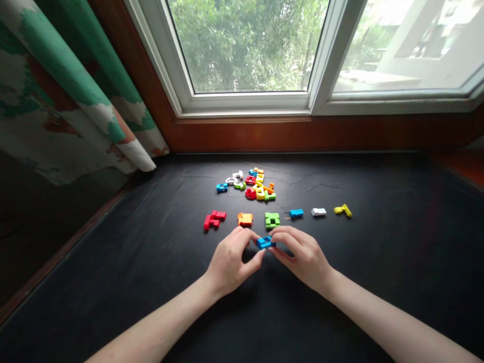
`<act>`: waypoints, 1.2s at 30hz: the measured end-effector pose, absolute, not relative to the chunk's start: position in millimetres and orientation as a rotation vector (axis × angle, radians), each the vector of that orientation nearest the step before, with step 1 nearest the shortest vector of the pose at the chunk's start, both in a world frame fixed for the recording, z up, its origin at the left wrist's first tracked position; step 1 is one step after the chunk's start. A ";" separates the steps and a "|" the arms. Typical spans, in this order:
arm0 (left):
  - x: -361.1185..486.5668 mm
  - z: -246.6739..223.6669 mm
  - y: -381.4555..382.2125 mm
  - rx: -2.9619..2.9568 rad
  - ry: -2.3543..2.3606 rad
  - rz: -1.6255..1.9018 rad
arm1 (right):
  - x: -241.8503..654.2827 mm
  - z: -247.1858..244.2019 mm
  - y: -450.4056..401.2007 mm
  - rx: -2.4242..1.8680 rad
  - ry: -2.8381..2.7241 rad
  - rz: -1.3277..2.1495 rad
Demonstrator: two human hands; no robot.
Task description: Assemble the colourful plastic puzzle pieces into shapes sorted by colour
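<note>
Both my left hand (231,259) and right hand (305,254) pinch a blue piece (265,243) between fingertips. Just beyond that piece sits a green block (272,220); beyond it leftward, an orange block (245,219) and red cluster (215,220); beyond it rightward, a slim blue block (296,213), white block (318,212) and yellow block (343,210); farthest from it, a multicoloured heap (250,193).

Beyond your grip, you face a white-framed glass window (328,58); far left, a green-and-white cloth curtain (86,91); beneath, a flat black tabletop (132,262).

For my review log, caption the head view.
Both hands hold a blue piece; a row of colorful pieces lies beyond.
</note>
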State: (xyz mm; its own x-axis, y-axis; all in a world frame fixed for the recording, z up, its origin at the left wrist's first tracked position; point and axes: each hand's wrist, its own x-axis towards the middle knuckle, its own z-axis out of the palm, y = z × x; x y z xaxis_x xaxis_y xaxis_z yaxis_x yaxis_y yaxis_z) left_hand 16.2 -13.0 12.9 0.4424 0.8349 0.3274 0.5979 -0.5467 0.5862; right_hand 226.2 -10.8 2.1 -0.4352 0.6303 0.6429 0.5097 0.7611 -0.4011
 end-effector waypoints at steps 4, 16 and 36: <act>15.0 12.9 -12.8 2.282 1.168 0.900 | 228.7 -2.6 -9.5 -0.903 -2.065 0.292; 15.1 13.0 -12.8 2.345 0.982 1.082 | 230.5 -0.7 -8.4 -0.979 -2.076 0.468; 14.5 10.3 -12.0 2.347 1.103 1.027 | 229.5 -2.4 -8.6 -0.990 -2.059 0.522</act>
State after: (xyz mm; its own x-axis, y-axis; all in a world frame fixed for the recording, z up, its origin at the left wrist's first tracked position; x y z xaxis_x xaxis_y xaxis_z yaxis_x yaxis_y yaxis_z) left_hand 14.5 -12.0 10.3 0.4342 0.7718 0.4645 0.5179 -0.6358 0.5723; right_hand 229.5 -8.6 -2.4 -0.3951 0.7898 0.4692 0.4707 0.6127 -0.6349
